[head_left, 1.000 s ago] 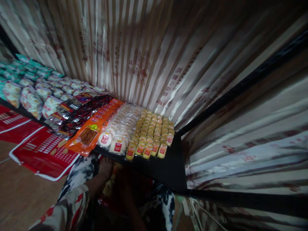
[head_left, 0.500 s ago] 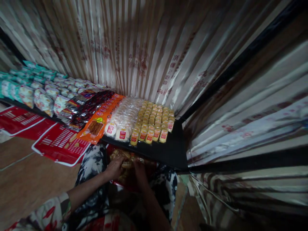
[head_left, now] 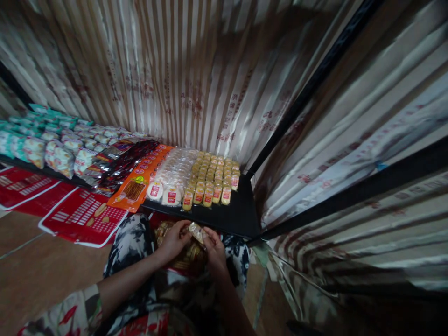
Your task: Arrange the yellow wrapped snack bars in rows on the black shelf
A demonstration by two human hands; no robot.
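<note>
Between my hands, above my lap, is a small clear-wrapped snack packet [head_left: 196, 232], pale yellowish. My right hand [head_left: 214, 245] pinches its right end. The fingers of my left hand [head_left: 177, 240] close on its left end. Below them, between my knees, a red bag [head_left: 182, 271] lies open, full of similar wrapped snacks [head_left: 191, 259]; my hands partly cover it. Just beyond, rows of small yellow packaged cakes [head_left: 207, 196] with red labels stand on a black shelf [head_left: 241, 207].
Left of the cakes are white round packets [head_left: 171, 196], an orange snack bag [head_left: 132, 191], dark packets [head_left: 126, 161] and white-and-teal bags [head_left: 59, 151]. Red printed sheets [head_left: 84, 214] hang from the shelf's front. Striped curtain [head_left: 196, 70] and black frame bars [head_left: 308, 98] surround it.
Both hands have risen out of the red bag, and a wrapped snack packet now shows between them. The view has shifted slightly, moving the shelf goods left.
</note>
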